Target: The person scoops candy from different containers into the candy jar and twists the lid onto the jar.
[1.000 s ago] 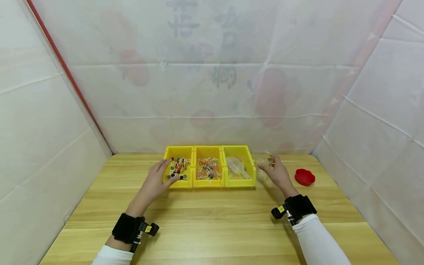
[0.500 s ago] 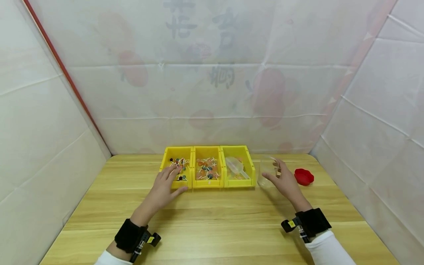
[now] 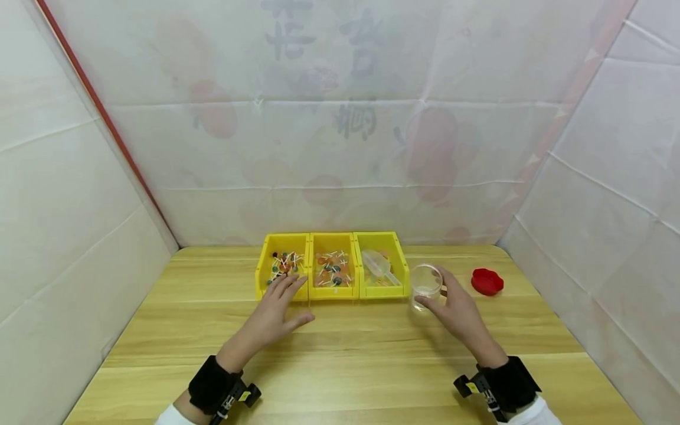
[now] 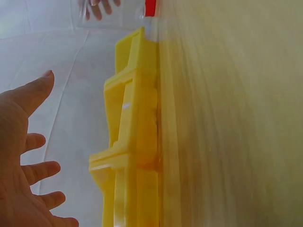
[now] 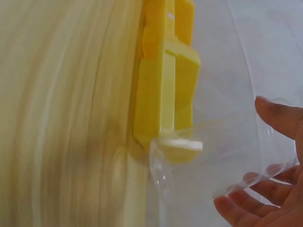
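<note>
My right hand (image 3: 459, 310) holds a clear plastic jar (image 3: 425, 282) with its round mouth facing up, just right of the yellow bins. In the right wrist view, the thumb and curled fingers (image 5: 272, 191) grip the jar (image 5: 208, 156) from either side near its mouth. Whether its base touches the table, I cannot tell. My left hand (image 3: 271, 316) hovers at the front of the left yellow bin (image 3: 260, 274), fingers spread and holding nothing. Lollipops (image 3: 287, 262) with white sticks lie in that bin. The left wrist view shows the same hand (image 4: 23, 156) with relaxed, separate fingers.
More lollipops (image 3: 333, 265) fill the middle bin (image 3: 332, 241). A clear scoop (image 3: 378, 265) lies in the right bin (image 3: 402, 268) over orange and yellow pieces. A red scalloped lid (image 3: 487, 282) rests on the wooden table (image 3: 350, 366) at right. White cloth walls (image 3: 340, 147) enclose the table.
The jar has come down and toward the person in the right hand, its mouth now plainly visible. The left hand has drawn back from above the left bin, slightly rightward.
</note>
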Action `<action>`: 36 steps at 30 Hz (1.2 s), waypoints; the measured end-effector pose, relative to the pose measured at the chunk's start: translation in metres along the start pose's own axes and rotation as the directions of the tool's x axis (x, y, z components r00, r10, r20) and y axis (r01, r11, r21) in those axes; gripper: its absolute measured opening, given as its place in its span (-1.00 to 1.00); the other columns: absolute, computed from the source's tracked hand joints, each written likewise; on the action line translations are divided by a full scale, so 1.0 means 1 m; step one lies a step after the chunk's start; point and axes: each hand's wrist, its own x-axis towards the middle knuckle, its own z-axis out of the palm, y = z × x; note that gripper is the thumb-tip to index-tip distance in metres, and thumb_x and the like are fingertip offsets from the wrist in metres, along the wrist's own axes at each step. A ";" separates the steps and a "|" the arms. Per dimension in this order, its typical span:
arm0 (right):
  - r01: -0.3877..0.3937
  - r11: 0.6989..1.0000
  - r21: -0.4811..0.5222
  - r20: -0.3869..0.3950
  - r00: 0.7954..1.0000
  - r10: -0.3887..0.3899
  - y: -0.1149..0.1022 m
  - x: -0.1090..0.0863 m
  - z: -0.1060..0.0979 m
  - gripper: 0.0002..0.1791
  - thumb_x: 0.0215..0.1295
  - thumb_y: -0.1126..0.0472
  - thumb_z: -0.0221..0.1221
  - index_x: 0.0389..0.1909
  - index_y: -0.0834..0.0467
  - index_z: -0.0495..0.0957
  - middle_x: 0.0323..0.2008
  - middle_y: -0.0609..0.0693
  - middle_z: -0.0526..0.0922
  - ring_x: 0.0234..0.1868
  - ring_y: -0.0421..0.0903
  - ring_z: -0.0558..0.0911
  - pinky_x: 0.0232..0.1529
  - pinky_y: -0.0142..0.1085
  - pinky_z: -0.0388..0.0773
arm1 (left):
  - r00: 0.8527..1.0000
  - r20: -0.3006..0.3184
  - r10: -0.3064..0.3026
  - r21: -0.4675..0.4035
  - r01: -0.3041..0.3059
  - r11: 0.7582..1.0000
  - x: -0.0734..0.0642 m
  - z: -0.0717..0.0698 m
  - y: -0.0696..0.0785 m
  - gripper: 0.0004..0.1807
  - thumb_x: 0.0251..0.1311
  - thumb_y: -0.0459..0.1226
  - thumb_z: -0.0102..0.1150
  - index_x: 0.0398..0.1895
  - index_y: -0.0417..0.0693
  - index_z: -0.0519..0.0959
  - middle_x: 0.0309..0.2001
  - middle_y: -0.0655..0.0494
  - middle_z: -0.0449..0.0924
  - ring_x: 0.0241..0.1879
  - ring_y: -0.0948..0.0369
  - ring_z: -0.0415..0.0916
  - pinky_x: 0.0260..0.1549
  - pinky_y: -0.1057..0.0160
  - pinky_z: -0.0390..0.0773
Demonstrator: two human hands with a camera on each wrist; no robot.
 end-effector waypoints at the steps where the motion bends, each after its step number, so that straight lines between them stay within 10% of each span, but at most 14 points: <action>1: 0.005 1.000 -0.005 0.000 1.000 -0.005 -0.002 -0.002 0.001 -0.09 0.19 -0.13 0.35 0.41 0.23 0.17 0.26 0.29 0.40 0.18 0.26 0.47 0.09 0.13 0.49 | 1.000 0.005 0.006 -0.008 -0.006 1.000 0.000 0.001 0.002 -0.10 0.21 0.17 0.20 0.52 -0.01 0.17 0.45 -0.14 0.14 0.43 -0.23 -0.04 0.21 -0.37 0.18; 13: 0.090 0.990 0.105 0.100 0.990 -0.100 -0.042 -0.015 0.022 -0.12 0.15 -0.12 0.36 0.40 0.16 0.24 0.23 0.16 0.46 0.20 0.11 0.49 0.08 0.04 0.53 | 0.995 0.057 0.079 -0.089 -0.073 0.993 -0.001 0.011 0.026 -0.06 0.19 0.21 0.18 0.54 0.01 0.11 0.45 -0.04 0.16 0.41 -0.06 0.09 0.25 -0.16 0.29; 36: 0.175 0.928 0.328 0.313 0.907 -0.282 -0.098 -0.024 0.092 -0.15 0.16 -0.14 0.33 0.43 -0.05 0.21 0.24 0.05 0.44 0.21 0.02 0.47 0.10 -0.19 0.53 | 0.978 0.197 0.064 -0.329 0.004 0.944 -0.004 0.033 0.036 0.03 0.03 0.13 0.40 0.54 0.22 0.08 0.43 0.09 0.22 0.33 0.04 0.28 0.17 -0.07 0.42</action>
